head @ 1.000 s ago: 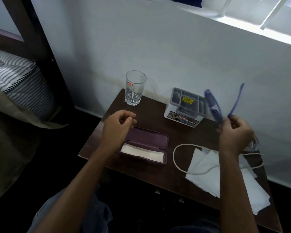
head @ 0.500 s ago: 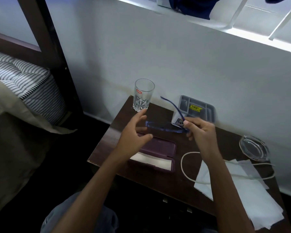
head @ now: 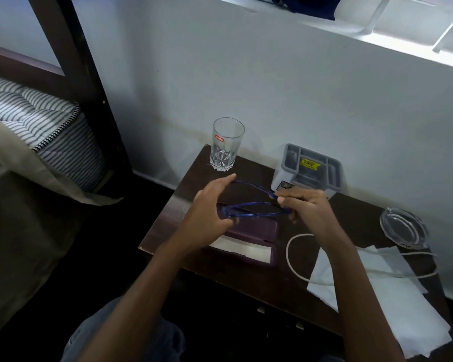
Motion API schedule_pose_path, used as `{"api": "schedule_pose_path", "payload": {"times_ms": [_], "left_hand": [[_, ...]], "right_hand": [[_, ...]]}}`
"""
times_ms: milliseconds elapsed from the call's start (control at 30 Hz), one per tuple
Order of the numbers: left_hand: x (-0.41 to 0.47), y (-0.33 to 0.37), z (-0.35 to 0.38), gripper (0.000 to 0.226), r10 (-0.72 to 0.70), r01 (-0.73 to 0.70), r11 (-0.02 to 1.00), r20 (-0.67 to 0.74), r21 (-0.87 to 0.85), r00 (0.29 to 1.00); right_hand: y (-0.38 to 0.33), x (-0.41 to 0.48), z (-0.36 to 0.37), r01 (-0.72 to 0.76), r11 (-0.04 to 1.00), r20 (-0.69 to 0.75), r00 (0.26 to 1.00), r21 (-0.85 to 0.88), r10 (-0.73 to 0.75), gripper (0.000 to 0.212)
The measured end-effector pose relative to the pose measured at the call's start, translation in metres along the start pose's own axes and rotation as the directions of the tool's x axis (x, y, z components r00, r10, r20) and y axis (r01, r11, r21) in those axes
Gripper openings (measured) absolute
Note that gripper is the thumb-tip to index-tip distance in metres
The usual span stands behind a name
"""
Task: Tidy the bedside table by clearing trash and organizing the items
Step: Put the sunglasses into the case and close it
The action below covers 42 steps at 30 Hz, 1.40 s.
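The dark bench (head: 168, 218) stands against the white wall, bare wood showing along its left edge, bed (head: 37, 131) off that side. Both hands hold blue glasses (head: 254, 209) in the air above the open purple case (head: 249, 239) near the front-left corner. The left hand (head: 209, 215) pinches the frame's left end, its grip closed on it; the right hand (head: 306, 207) clamps the right end. One thin arm of the glasses arcs toward the left fingertips. A tumbler (head: 226, 145) stands at the back-left corner, an organiser (head: 309, 171) at the back edge, napkins (head: 377, 304) and cable (head: 296, 267) toward the right.
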State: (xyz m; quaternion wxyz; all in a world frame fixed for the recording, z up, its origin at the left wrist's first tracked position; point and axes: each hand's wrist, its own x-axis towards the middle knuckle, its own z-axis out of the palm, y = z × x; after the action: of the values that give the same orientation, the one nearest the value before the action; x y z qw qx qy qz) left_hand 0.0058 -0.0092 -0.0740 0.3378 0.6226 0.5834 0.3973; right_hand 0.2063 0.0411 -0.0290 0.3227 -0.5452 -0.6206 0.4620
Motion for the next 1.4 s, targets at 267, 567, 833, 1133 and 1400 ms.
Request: {"api": "schedule_pose_path", "payload": {"times_ms": [267, 567, 833, 1133, 1400], "left_hand": [[0.004, 0.007, -0.006, 0.019, -0.094, 0.091, 0.995, -0.081, -0.043, 0.992], [-0.002, 0.002, -0.016, 0.025, -0.244, 0.243, 0.97, -0.09, -0.014, 0.966], [-0.006, -0.006, -0.015, 0.016, -0.372, 0.378, 0.915, -0.068, 0.144, 0.926], [-0.006, -0.012, -0.009, 0.014, -0.431, 0.378, 0.844, 0.063, 0.38, 0.9], [-0.006, -0.013, -0.004, 0.007, -0.446, 0.38, 0.82, 0.063, 0.427, 0.893]], "right_hand": [[-0.005, -0.002, 0.0, 0.042, 0.996, -0.015, 0.999, -0.075, -0.044, 0.016], [0.007, -0.037, -0.001, -0.088, 0.996, -0.07, 0.994, 0.007, 0.088, 0.017], [0.023, -0.035, 0.019, -0.285, 0.958, -0.059, 0.957, -0.04, 0.283, 0.013], [0.027, -0.023, 0.017, -0.202, 0.851, 0.045, 0.966, -0.484, 0.255, 0.021], [0.032, -0.021, 0.021, -0.198, 0.788, 0.099, 0.945, -0.583, 0.31, 0.017]]}}
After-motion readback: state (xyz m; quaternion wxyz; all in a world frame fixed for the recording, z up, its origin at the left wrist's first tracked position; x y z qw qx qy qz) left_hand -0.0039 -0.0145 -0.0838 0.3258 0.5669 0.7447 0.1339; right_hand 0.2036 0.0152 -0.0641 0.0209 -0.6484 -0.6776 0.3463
